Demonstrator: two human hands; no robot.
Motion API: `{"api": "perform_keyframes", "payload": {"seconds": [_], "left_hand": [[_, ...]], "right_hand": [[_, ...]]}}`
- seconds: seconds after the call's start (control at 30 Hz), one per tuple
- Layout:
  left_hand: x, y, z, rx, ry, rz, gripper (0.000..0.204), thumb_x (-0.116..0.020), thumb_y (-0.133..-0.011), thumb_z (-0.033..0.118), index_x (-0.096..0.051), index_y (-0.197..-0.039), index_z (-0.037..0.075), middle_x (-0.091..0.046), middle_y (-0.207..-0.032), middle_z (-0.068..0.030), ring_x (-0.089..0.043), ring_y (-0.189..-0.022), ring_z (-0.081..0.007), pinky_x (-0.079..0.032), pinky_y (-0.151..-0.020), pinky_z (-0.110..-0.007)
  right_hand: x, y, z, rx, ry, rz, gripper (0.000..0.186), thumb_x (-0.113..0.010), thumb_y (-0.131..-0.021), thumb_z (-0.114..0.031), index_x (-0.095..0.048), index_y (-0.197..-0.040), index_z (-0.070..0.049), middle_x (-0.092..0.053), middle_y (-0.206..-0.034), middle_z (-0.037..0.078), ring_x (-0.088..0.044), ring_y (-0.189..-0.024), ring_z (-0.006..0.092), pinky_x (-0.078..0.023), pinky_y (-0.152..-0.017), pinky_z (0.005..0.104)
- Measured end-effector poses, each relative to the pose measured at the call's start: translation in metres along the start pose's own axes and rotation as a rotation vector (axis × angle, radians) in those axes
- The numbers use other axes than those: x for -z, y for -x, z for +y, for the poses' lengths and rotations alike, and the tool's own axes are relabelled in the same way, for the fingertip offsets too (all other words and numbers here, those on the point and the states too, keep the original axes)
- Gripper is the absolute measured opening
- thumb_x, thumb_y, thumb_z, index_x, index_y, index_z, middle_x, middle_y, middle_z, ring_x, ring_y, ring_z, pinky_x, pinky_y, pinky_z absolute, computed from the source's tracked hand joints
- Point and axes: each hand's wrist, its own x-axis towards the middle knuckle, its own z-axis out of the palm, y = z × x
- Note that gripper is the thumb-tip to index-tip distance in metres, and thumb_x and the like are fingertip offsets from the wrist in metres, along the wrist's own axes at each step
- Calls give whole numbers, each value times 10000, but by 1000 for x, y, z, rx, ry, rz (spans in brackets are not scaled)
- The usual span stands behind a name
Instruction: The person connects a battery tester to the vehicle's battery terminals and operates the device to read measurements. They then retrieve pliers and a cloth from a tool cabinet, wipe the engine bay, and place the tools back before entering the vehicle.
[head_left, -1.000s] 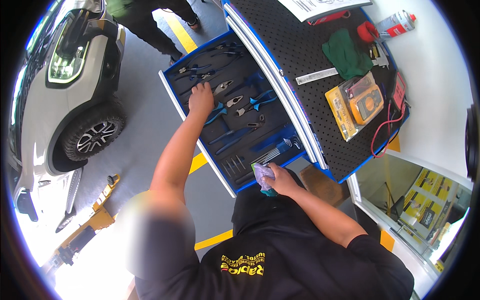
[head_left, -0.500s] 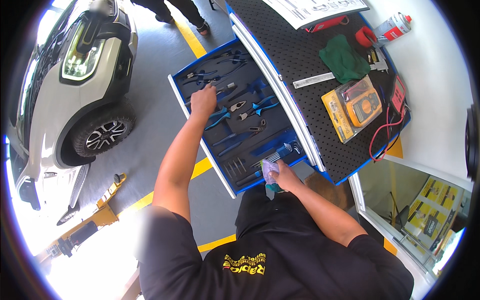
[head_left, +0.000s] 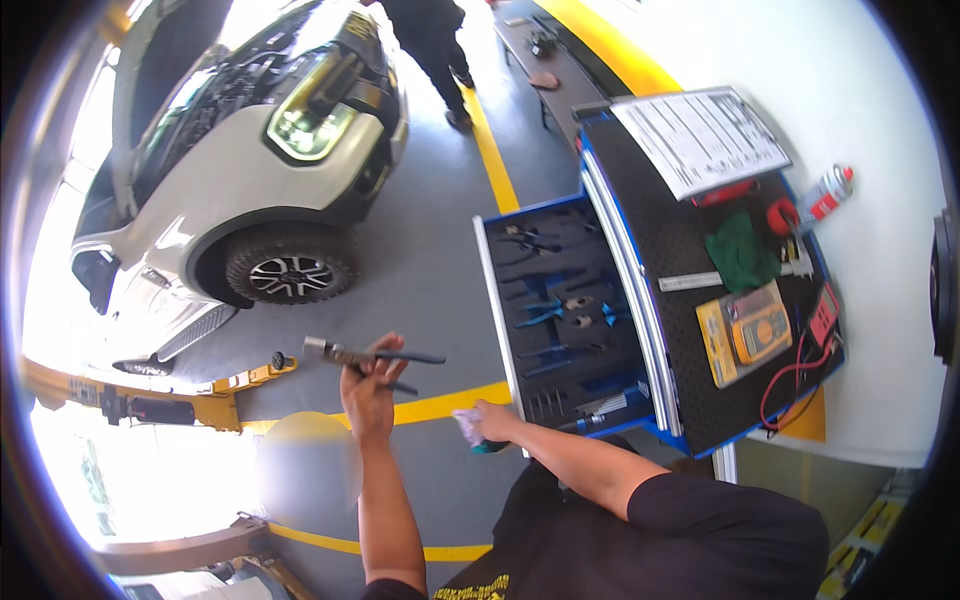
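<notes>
My left hand [head_left: 368,395] is closed around a pair of pliers [head_left: 350,357] with dark blue handles and a blunt, broad metal head. The pliers are up in the air, left of the drawer, with the head to the left and the handles to the right. A bunched purple-and-green rag [head_left: 468,428] is gripped in my right hand [head_left: 492,420], just off the drawer's near left corner. Beside that hand, the pulled-out tool drawer [head_left: 497,310] holds several blue-handled pliers [head_left: 545,312] in dark foam, along with thin metal tools and a hex key set.
On the cabinet's black top [head_left: 700,400] lie a boxed yellow multimeter [head_left: 760,332], a green cloth [head_left: 742,252], a caliper [head_left: 690,282], a clipboard [head_left: 705,140] and a spray can [head_left: 828,192]. A vehicle [head_left: 215,190] with a raised hood stands left; another person [head_left: 425,40] is beyond.
My left hand has lifted the pliers out of the drawer and moved left with them. My right hand has moved left with the rag. The view has shifted toward the vehicle.
</notes>
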Motion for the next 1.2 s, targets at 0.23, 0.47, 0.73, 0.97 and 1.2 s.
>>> {"api": "perform_keyframes", "payload": {"seconds": [0.23, 0.47, 0.73, 0.97, 1.2], "left_hand": [[57, 126, 43, 72, -198, 293, 350, -429, -760, -76, -487, -1082, 48, -646, -1096, -204, -684, -1061, -363, -585, -925, -504], [91, 268, 2, 275, -165, 551, 520, -439, -744, -29, -473, -1262, 1, -580, -1009, -152, -662, -873, -294, -578, -867, -441], [150, 377, -15, 147, 269, 617, 374, -508, -865, 154, -516, -1216, 25, -613, -964, -138, -653, -797, -262, -547, -767, -389], [258, 447, 17, -41, 407, 873, 271, -519, -1042, 310, -558, -1104, 49, -630, -994, -130, -653, -796, -236, -553, -715, -366], [326, 418, 113, -134, 502, 943, 281, -498, -1063, 340, -585, -1099, 76, -627, -1088, -117, -601, -1060, -233, -492, -918, -441]], "right_hand": [[-9, -2, 61, -201, 203, 130, 504, -626, -920, -330, -562, -1288, 8, -648, -1190, 286, -631, -1127, 450, -516, -946, 502], [40, 19, 119, -245, 368, -81, 539, -708, -803, -363, -662, -1219, -23, -691, -1188, 216, -686, -1083, 376, -558, -906, 433], [87, 23, 158, -519, 185, 256, 530, -769, -825, -226, -607, -1238, 64, -696, -1119, 231, -725, -962, 328, -591, -768, 422], [-94, -36, -17, -371, -88, -210, 460, -612, -896, -170, -512, -1303, 19, -640, -1137, 191, -670, -974, 232, -565, -793, 400], [-278, 2, -355, 6, -272, -916, 552, -690, -892, -68, -445, -1380, 15, -615, -1241, 133, -619, -1166, 232, -485, -1056, 363]]}}
